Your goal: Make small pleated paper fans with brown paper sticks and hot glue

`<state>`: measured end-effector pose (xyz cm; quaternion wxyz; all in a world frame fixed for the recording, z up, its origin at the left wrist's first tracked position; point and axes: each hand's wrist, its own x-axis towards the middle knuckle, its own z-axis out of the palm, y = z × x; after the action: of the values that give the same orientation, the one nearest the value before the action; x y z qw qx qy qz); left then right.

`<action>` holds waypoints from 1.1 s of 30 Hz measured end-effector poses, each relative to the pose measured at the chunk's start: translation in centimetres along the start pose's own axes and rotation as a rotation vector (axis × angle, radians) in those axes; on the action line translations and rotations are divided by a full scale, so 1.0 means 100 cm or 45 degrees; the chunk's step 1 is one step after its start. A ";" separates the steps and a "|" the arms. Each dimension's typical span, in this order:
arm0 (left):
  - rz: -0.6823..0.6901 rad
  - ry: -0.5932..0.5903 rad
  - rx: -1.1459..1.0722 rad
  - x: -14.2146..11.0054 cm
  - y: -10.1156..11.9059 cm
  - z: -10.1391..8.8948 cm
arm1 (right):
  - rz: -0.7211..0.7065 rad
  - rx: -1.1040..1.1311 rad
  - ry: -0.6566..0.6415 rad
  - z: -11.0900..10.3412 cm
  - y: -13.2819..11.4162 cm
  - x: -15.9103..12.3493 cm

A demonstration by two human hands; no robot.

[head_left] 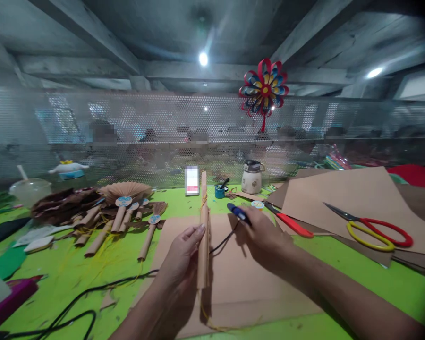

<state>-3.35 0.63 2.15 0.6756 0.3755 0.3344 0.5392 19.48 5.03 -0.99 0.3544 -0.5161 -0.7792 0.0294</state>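
Note:
My left hand (186,248) is closed round a brown paper tube (203,255), which stands nearly upright. A narrow folded paper strip (204,185) rises from its top, and a yellow string (202,309) trails from its lower end. To the right, my right hand (264,233) is wrapped round a blue hot glue gun (238,212), its tip pointing left toward the tube but apart from it. A black cord (226,242) runs from the glue gun, passing behind the tube. Below both hands lies a large sheet of brown paper (248,288).
Brown paper fans (125,193) with tube handles are piled at left, near a plastic cup (30,191). Red-and-yellow scissors (371,231) rest on paper sheets at right, beside a red-handled cutting tool (293,224). A phone (191,181) and jar-shaped bottle (252,177) stand behind.

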 end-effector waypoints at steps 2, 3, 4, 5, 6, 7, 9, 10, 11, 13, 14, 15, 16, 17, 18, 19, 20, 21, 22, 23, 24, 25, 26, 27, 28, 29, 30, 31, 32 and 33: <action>0.002 -0.008 0.002 -0.002 0.002 0.002 | -0.093 -0.205 -0.109 0.010 -0.004 0.000; 0.005 -0.007 0.001 -0.003 0.003 0.003 | -0.120 -0.263 -0.139 0.013 -0.006 -0.001; 0.007 -0.006 -0.002 -0.003 0.003 0.003 | -0.148 -0.279 -0.155 0.014 -0.009 -0.002; 0.006 -0.009 -0.004 -0.004 0.003 0.003 | -0.171 -0.269 -0.152 0.014 -0.011 -0.004; 0.006 -0.016 -0.006 -0.004 0.004 0.002 | -0.192 -0.241 -0.133 0.011 -0.013 -0.005; 0.006 -0.029 -0.006 -0.005 0.004 0.002 | -0.211 -0.179 -0.098 0.008 -0.014 -0.006; 0.001 -0.067 -0.011 -0.006 0.003 0.000 | -0.202 0.061 0.002 -0.002 -0.019 -0.006; -0.003 -0.097 -0.017 -0.007 0.003 0.000 | -0.171 0.227 0.029 -0.008 -0.022 -0.004; -0.011 -0.137 -0.020 -0.008 0.003 0.001 | -0.124 0.411 0.024 -0.013 -0.026 -0.002; -0.042 -0.242 -0.026 -0.010 0.002 0.003 | -0.017 0.797 -0.110 -0.021 -0.035 0.001; -0.062 -0.300 -0.032 -0.012 0.002 0.004 | 0.023 0.986 -0.219 -0.025 -0.040 0.002; -0.082 -0.355 -0.039 -0.014 0.001 0.005 | 0.041 1.152 -0.331 -0.027 -0.045 0.003; -0.101 -0.402 -0.045 -0.015 -0.001 0.007 | 0.041 1.284 -0.429 -0.029 -0.049 0.003; -0.122 -0.438 -0.046 -0.017 -0.002 0.008 | 0.032 1.377 -0.502 -0.029 -0.053 0.003; -0.143 -0.470 -0.042 -0.018 -0.003 0.009 | 0.018 1.437 -0.539 -0.030 -0.055 0.002; -0.163 -0.496 -0.032 -0.020 -0.005 0.010 | 0.011 1.474 -0.547 -0.030 -0.057 0.000; -0.185 -0.519 -0.019 -0.021 -0.006 0.010 | 0.014 1.496 -0.535 -0.030 -0.058 -0.001; -0.205 -0.544 -0.014 -0.021 -0.008 0.011 | 0.020 1.513 -0.509 -0.030 -0.058 -0.002; -0.221 -0.568 -0.016 -0.022 -0.009 0.011 | 0.029 1.528 -0.481 -0.031 -0.057 -0.003; -0.233 -0.593 -0.024 -0.023 -0.010 0.011 | 0.036 1.539 -0.457 -0.031 -0.056 -0.004; -0.243 -0.611 -0.033 -0.023 -0.011 0.012 | 0.038 1.545 -0.438 -0.031 -0.055 -0.005; -0.255 -0.628 -0.039 -0.023 -0.011 0.012 | 0.038 1.547 -0.420 -0.032 -0.054 -0.006; -0.265 -0.646 -0.044 -0.024 -0.012 0.012 | 0.037 1.549 -0.401 -0.032 -0.053 -0.006; -0.271 -0.659 -0.047 -0.024 -0.013 0.012 | 0.036 1.551 -0.384 -0.032 -0.051 -0.007; -0.276 -0.671 -0.050 -0.024 -0.014 0.012 | 0.036 1.557 -0.373 -0.032 -0.050 -0.007; -0.281 -0.682 -0.056 -0.024 -0.014 0.012 | 0.032 1.566 -0.364 -0.031 -0.049 -0.008; -0.287 -0.692 -0.064 -0.024 -0.015 0.012 | 0.026 1.576 -0.357 -0.030 -0.047 -0.008; -0.295 -0.702 -0.065 -0.024 -0.016 0.012 | 0.021 1.587 -0.353 -0.030 -0.046 -0.008; -0.303 -0.709 -0.065 -0.023 -0.017 0.012 | 0.018 1.597 -0.350 -0.029 -0.045 -0.009; -0.311 -0.715 -0.063 -0.023 -0.017 0.012 | 0.022 1.609 -0.350 -0.028 -0.044 -0.009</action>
<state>-1.99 -2.06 1.32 0.8104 0.4503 0.1639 0.3371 17.90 1.31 2.42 0.4867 -0.2057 -0.6459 0.5510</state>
